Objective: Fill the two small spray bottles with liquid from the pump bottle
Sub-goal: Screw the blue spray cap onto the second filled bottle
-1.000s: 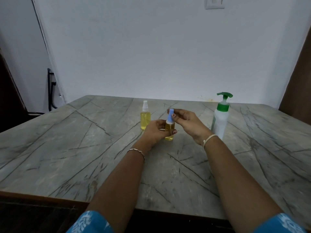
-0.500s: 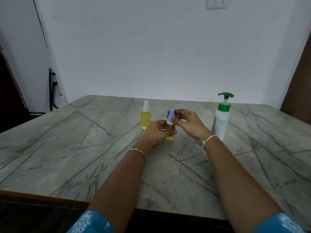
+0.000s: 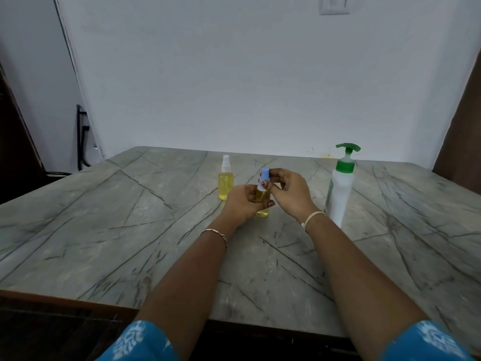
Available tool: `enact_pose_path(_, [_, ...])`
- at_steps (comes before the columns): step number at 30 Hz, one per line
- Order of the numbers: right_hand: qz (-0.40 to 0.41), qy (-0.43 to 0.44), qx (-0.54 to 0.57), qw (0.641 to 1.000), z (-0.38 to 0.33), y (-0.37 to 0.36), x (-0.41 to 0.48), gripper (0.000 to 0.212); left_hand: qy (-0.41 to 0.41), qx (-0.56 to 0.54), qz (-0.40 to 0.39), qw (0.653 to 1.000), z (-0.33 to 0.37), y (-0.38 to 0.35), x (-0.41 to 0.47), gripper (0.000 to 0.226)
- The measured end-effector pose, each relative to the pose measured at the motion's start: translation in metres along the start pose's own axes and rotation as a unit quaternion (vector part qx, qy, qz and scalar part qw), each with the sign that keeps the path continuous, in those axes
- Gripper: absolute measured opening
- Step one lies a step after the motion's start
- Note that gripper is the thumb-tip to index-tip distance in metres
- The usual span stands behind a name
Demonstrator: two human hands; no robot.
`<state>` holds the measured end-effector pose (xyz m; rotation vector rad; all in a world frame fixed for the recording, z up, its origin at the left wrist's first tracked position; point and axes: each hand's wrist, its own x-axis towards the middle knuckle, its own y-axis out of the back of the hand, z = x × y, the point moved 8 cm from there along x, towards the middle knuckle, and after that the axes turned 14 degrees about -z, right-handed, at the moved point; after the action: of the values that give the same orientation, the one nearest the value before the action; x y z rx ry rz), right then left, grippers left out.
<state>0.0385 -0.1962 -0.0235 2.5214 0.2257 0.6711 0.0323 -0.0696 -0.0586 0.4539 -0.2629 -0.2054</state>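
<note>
My left hand [image 3: 243, 201] grips the body of a small spray bottle [image 3: 262, 204] that holds yellow liquid and stands on the marble table [image 3: 130, 230]. My right hand [image 3: 289, 190] pinches its blue spray cap [image 3: 264, 175] from the right. A second small spray bottle [image 3: 225, 181], with a white cap and yellow liquid, stands alone just behind and left of my left hand. The white pump bottle [image 3: 339, 188] with a green pump head stands upright to the right of my right wrist.
A white wall rises right behind the table's far edge, with a switch plate [image 3: 334, 5] high up. A black metal frame [image 3: 81, 138] stands off the table's back left corner. A dark brown panel [image 3: 463, 131] borders the right side.
My right hand's fingers have shifted slightly on the blue cap, and the bottle stays held in the same spot. The other two bottles have not moved.
</note>
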Motion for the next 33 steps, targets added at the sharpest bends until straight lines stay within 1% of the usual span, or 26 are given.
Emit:
enact_pose_path(8, [0.065, -0.010, -0.076, 0.995, -0.005, 0.002, -0.007, 0.032, 0.007, 0.045, 0.036, 0.998, 0.005, 0.001, -0.001, 0.036])
enact_pose_path(14, [0.087, -0.018, -0.092, 0.992, -0.004, 0.001, -0.007, 0.032, 0.009, 0.069, 0.057, 0.996, 0.007, 0.002, 0.000, 0.037])
enact_pose_path(18, [0.070, -0.024, -0.069, 0.995, -0.001, -0.001, -0.005, 0.034, 0.002, 0.078, 0.069, 0.995, 0.006, 0.003, -0.001, 0.037])
enact_pose_path(21, [0.050, -0.022, -0.028, 0.998, 0.004, -0.004, -0.003, 0.035, -0.003, 0.058, 0.078, 0.995, 0.005, 0.003, -0.002, 0.034])
enact_pose_path(24, [0.046, -0.013, -0.016, 0.999, 0.005, -0.007, -0.003, 0.036, -0.001, 0.047, 0.082, 0.996, 0.004, 0.004, -0.004, 0.034])
enact_pose_path(29, [0.053, -0.010, -0.009, 0.998, 0.008, -0.007, 0.003, 0.033, 0.031, 0.018, 0.109, 0.993, -0.006, 0.013, -0.004, 0.057])
enact_pose_path(33, [0.053, -0.008, -0.023, 0.998, 0.006, -0.008, 0.015, 0.033, 0.067, 0.052, 0.097, 0.992, -0.014, 0.022, 0.005, 0.055])
